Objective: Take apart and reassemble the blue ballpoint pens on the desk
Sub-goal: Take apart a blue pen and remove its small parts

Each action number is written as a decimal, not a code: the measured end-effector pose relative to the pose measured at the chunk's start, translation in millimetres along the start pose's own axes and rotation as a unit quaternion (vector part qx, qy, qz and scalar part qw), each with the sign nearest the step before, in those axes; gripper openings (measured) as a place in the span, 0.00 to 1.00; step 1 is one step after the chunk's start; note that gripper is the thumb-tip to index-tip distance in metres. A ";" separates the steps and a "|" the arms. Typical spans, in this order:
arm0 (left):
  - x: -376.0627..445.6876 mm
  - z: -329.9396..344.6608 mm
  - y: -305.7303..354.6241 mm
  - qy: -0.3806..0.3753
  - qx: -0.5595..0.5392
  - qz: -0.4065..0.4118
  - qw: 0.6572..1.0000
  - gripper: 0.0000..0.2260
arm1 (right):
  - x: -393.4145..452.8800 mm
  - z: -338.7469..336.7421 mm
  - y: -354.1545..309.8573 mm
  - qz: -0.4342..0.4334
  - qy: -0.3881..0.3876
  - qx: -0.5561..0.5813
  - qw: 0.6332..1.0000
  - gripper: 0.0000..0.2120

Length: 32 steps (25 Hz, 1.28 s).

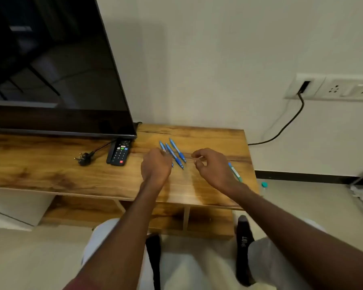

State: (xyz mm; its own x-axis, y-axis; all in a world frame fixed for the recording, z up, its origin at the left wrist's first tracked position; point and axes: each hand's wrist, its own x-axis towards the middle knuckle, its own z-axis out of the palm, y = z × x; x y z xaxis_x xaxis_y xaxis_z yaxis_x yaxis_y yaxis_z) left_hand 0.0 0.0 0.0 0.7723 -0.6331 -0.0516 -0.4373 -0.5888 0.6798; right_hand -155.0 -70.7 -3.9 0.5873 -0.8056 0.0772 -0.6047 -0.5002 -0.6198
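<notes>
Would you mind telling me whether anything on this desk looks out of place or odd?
One pen lies apart near the right edge of the desk, behind the right hand, while three pens lie together. A loose plug lies unplugged beside the remote.

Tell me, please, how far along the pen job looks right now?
Nothing looks taken apart: three blue pens lie whole on the desk, a fourth pen by the right hand. The left hand reaches the nearest pen; its grip is hidden. All dismantling remains.

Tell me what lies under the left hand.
Under the left hand, one blue pen runs beneath it, its middle covered. Whether the fingers touch it cannot be seen.
</notes>
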 end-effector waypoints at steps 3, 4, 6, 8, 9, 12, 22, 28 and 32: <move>36.9 17.0 -8.9 0.015 0.078 -0.009 0.997 0.12 | 23.1 22.1 22.2 0.059 0.022 0.069 0.996 0.12; 50.0 21.5 -12.0 0.013 0.088 -0.026 0.996 0.14 | 30.3 27.3 27.0 0.082 0.010 0.078 0.994 0.13; 66.1 31.8 -22.7 -0.012 0.103 -0.049 0.993 0.18 | 45.9 33.8 31.3 0.087 -0.022 0.096 0.991 0.13; 73.3 41.6 -26.4 -0.016 0.143 -0.042 0.989 0.20 | 57.6 31.6 27.9 0.088 -0.052 0.081 0.991 0.14; 75.6 46.3 -26.3 -0.018 0.160 -0.035 0.986 0.21 | 61.1 31.4 26.0 0.086 -0.066 0.069 0.992 0.14; 73.6 52.9 -23.7 -0.017 0.227 -0.017 0.974 0.18 | 65.6 28.4 18.2 0.085 -0.095 0.061 0.990 0.11; 73.4 50.8 -23.4 -0.028 0.162 -0.020 0.986 0.10 | 56.4 16.7 22.2 0.084 -0.123 -0.003 0.989 0.10; 81.3 39.5 -24.3 -0.050 0.070 -0.075 0.993 0.12 | 57.4 7.4 27.1 0.082 -0.097 -0.009 0.992 0.10; 71.2 26.0 -5.3 -0.017 0.022 -0.041 0.999 0.15 | 62.5 7.2 26.2 0.105 -0.064 0.103 0.987 0.10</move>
State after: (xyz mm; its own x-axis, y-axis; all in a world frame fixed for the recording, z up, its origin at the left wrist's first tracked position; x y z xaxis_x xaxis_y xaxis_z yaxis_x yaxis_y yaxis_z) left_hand 45.3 -55.1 -26.3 0.7908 -0.5978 -0.1311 -0.3937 -0.6608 0.6390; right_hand -130.3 -131.9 -21.0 0.5323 -0.8310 -0.1614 -0.6054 -0.2404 -0.7587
